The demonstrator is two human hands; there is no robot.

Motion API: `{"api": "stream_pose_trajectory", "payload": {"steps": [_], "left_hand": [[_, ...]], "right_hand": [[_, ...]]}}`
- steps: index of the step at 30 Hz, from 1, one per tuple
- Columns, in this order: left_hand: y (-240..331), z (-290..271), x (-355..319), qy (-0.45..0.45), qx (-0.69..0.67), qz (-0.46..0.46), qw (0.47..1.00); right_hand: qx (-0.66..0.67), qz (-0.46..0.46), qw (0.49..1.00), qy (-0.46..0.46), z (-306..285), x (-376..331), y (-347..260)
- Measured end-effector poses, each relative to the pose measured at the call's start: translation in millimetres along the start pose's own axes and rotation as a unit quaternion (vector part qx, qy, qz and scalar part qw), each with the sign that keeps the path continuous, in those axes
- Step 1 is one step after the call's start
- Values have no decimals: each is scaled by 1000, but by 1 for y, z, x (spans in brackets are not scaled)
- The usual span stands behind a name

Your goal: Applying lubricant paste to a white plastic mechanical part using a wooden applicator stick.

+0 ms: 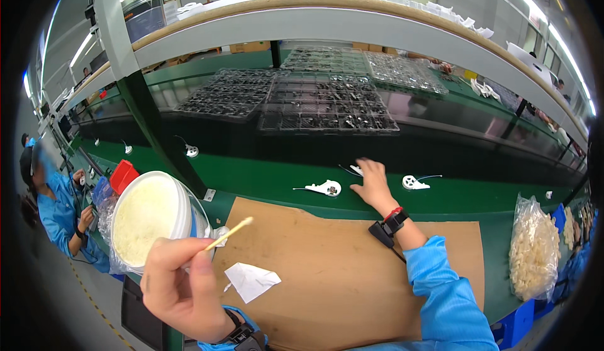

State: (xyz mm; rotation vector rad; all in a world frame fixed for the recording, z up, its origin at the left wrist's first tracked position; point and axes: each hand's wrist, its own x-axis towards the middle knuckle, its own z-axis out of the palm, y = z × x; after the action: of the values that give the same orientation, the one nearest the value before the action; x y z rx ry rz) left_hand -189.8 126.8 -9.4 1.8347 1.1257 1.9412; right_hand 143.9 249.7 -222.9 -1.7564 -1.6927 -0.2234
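Left hand (179, 285) is closed around a thin wooden stick (229, 232), pinched between thumb and fingers so its pale tip points up and right, just in front of a round white plastic tub (151, 215) of creamy, grainy paste. Right hand (374, 184) lies open and flat, fingers spread on the green conveyor belt (264, 178) beyond the far edge of the brown cardboard sheet (352, 269), its fingertips over a small white part (357, 169) that is mostly hidden. Two more white, rounded parts with thin wire tails lie on the belt, one (327, 188) left of that hand, one (414, 182) right of it. A crumpled white paper scrap (251, 280) rests on the cardboard's near left part. Right of the cardboard sits a clear crinkled bag (533, 250) of pale pieces, too blurred to identify. Beyond the belt, clear moulded trays (327, 102) hold dark, indistinct components.
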Motion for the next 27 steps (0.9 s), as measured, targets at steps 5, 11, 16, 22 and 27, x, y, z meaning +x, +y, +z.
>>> {"api": "stream_pose_trajectory", "payload": {"steps": [5, 11, 16, 22, 27], "left_hand": [[2, 8, -2, -38, 20, 33, 999], [7, 18, -5, -101, -24, 30, 994], [5, 22, -8, -125, -47, 64, 989], [13, 30, -14, -162, -32, 95, 982], [23, 41, -22, -159, -12, 38, 987]], "right_hand": [[85, -53, 976, -194, 10, -2, -13], [99, 8, 976, -193, -9, -1, -26], [365, -33, 930, -21, -101, -4, -133], [345, -111, 927, 95, -173, -30, -179], [327, -129, 927, 129, -195, -41, -178]]}}
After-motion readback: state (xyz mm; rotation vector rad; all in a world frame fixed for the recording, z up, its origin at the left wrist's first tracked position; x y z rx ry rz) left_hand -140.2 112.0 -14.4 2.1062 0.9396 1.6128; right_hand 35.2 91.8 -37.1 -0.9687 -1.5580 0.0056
